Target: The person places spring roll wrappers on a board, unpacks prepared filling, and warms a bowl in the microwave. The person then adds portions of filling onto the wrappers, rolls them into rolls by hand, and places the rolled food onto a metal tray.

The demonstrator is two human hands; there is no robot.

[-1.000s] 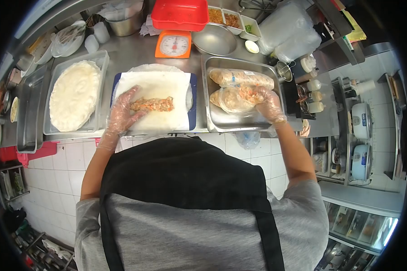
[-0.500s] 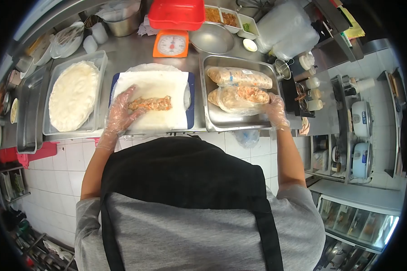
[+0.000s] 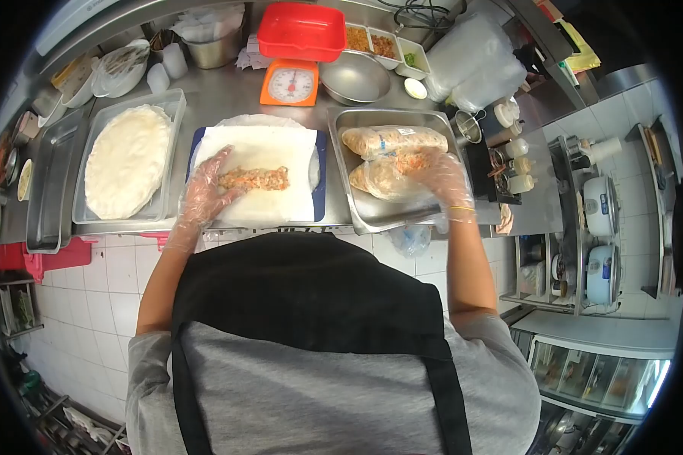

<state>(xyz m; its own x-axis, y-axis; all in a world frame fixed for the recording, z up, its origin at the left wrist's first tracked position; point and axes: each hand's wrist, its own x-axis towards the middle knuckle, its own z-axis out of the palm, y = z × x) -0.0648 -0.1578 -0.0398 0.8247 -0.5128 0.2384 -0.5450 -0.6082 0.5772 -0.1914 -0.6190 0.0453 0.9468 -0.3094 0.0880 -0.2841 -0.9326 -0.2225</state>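
Observation:
My left hand (image 3: 205, 189), in a clear plastic glove, rests with thumb and fingers apart around the left end of a strip of chopped orange-and-white filling (image 3: 256, 179). That strip lies across a white wrapper sheet (image 3: 273, 208) on a stack over a blue board (image 3: 320, 152). On the right, my gloved right hand (image 3: 442, 182) is over the open mouth of a plastic bag of filling (image 3: 379, 180), its fingers curled into the filling and the fingertips hidden. A second filled bag (image 3: 393, 141) lies behind it in the steel tray (image 3: 372, 217).
A plastic tub (image 3: 176, 121) with a pale round dough-like mass (image 3: 125, 161) stands left, beside a steel pan (image 3: 47, 189). Behind are an orange scale (image 3: 290, 82) under a red basket (image 3: 302, 38), a steel bowl (image 3: 355, 76) and white containers (image 3: 412, 61). Bottles (image 3: 520, 165) stand right.
My right hand has moved left from the bag's right end onto the exposed filling. The steel tray has shifted slightly and tilted. My left hand stays by the strip.

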